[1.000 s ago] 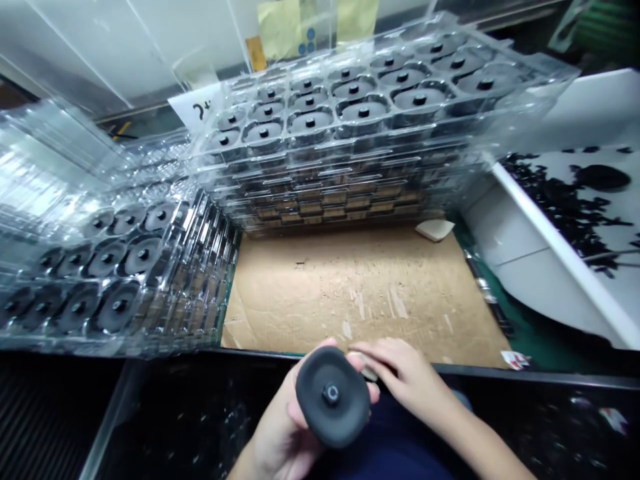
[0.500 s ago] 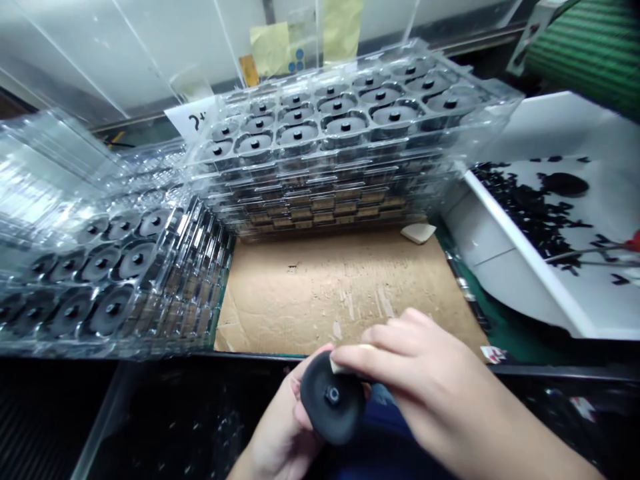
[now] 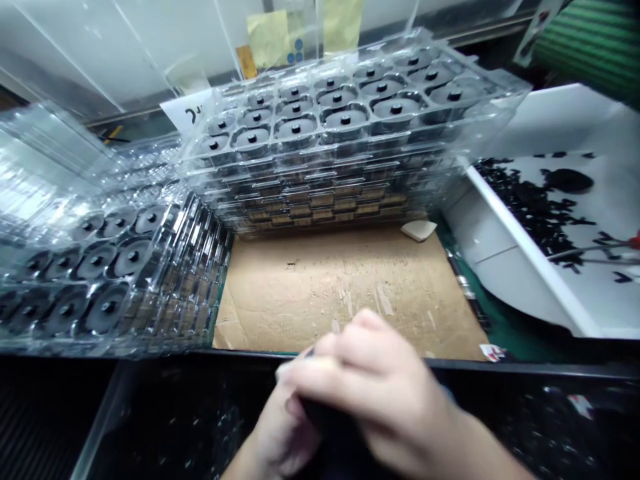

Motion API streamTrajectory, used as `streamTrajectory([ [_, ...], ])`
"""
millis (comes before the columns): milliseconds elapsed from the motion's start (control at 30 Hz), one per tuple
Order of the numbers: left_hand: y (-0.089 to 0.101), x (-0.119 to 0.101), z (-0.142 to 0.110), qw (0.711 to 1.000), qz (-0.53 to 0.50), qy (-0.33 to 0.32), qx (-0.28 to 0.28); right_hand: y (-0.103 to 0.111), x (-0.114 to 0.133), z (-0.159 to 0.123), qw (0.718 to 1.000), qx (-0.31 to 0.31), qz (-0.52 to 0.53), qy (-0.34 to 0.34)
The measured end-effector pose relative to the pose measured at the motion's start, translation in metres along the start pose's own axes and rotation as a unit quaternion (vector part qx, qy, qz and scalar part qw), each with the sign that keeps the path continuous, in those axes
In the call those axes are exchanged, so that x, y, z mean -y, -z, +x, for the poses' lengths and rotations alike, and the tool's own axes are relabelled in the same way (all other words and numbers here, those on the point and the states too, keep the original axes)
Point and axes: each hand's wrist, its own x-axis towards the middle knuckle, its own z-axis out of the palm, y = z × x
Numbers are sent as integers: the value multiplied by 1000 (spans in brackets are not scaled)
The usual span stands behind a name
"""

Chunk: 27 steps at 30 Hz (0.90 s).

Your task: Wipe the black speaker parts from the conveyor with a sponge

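My left hand [image 3: 283,427] is closed around a black rounded disc [image 3: 327,423] below the front edge of the bench. Most of the disc is hidden by my hands; its raised hub showed half a second ago. My right hand [image 3: 370,380], smeared by motion, lies across the top of the disc with bent fingers. A small off-white sponge piece [image 3: 283,371] pokes out at its fingertips. A similar off-white wedge [image 3: 419,231] lies on the cardboard sheet [image 3: 300,293] in front of the hands.
Clear plastic trays [image 3: 320,160] holding grey-black discs are stacked behind the cardboard. More stacked trays [image 3: 170,287] stand at the left. On the right is a white bin [image 3: 530,260] with small black parts [image 3: 540,213] and a red-handled tool [image 3: 635,241]. A green ribbed roll [image 3: 590,50] hangs upper right.
My right hand has swept left across the disc and now covers it. The disc has tilted and its hub face is no longer visible. The trays have not moved.
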Motion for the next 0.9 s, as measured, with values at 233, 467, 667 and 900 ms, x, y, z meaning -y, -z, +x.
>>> streamTrajectory([
  [233,19,-11,-3,990,-134,-9,39,-22,-67,-55,965,51,32,-257],
  [467,6,-10,2,992,-123,-4,31,-19,-43,-55,955,-28,15,-294],
  [667,5,-8,3,995,-95,-10,5,-10,16,-8,992,-96,-16,-79],
  [900,-2,-5,4,995,-98,25,-18,-21,9,4,993,-54,-27,-105],
])
